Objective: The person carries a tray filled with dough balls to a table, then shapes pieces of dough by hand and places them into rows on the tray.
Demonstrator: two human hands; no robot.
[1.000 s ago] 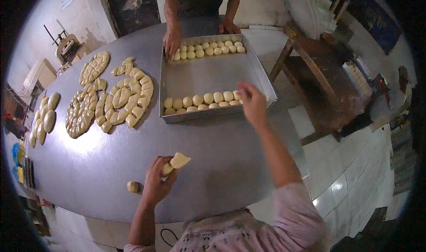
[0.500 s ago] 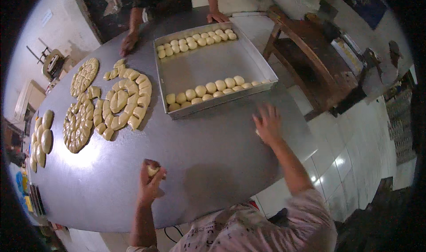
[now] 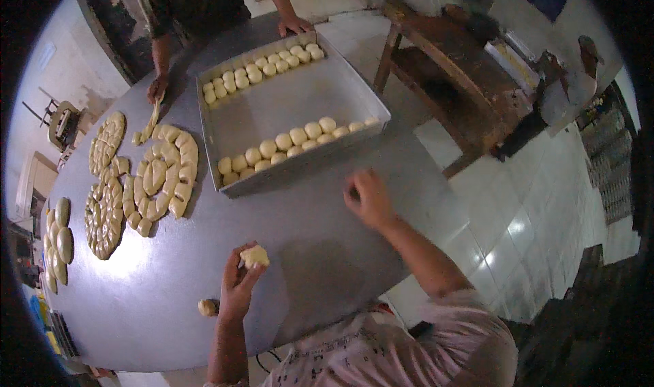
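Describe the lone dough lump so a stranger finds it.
Find the grey table, then the camera wearer's left hand over its near side. Beside that wrist, to the left, rests the dough lump: solitary, unlike the balls lined up in the metal tray.

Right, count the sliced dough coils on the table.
3: the far coil, the near coil closer to the person, and the large coil right of both, toward the metal tray. None appears hidden.

a pale wall [image 3: 82,63] rises at the left beside a dark upright panel [image 3: 112,19]. white floor tiles [image 3: 538,189] gleam with glints of light [image 3: 518,227] at the right, under a brown wooden stand [image 3: 470,70] near the glossy grey tabletop [image 3: 163,271].
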